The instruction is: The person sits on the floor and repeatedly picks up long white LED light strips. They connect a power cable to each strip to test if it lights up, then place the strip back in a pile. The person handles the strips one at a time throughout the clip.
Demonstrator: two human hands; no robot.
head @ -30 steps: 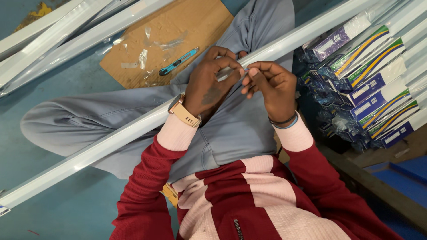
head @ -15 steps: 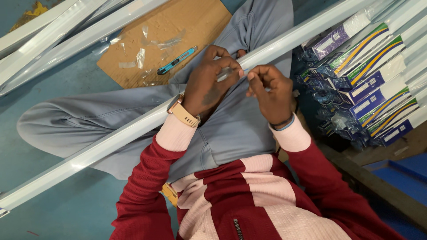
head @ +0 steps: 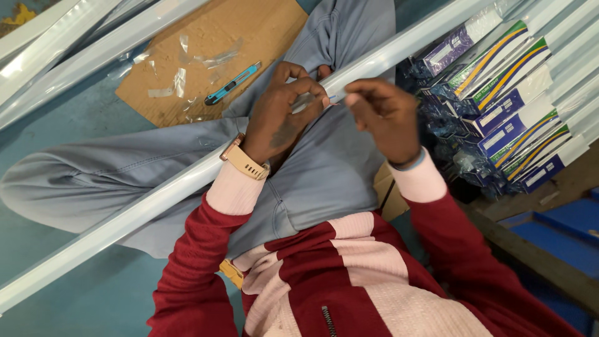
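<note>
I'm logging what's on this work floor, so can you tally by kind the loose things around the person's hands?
Long white tube across the lap, gripped by the left hand and right hand: 1
Blue utility knife: 1
Cardboard sheet: 1
Wristwatch on the left wrist: 1
Stacked long boxes at the right: too overlapped to count
Total counted: 4

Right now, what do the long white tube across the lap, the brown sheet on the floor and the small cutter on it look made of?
Long white tube: glossy, probably plastic or glass under clear film; bright glare runs along it.
Brown sheet: matte cardboard, fibrous, with bits of clear tape stuck on.
Cutter: smooth blue plastic body.
Left hand grips the tube.
</note>
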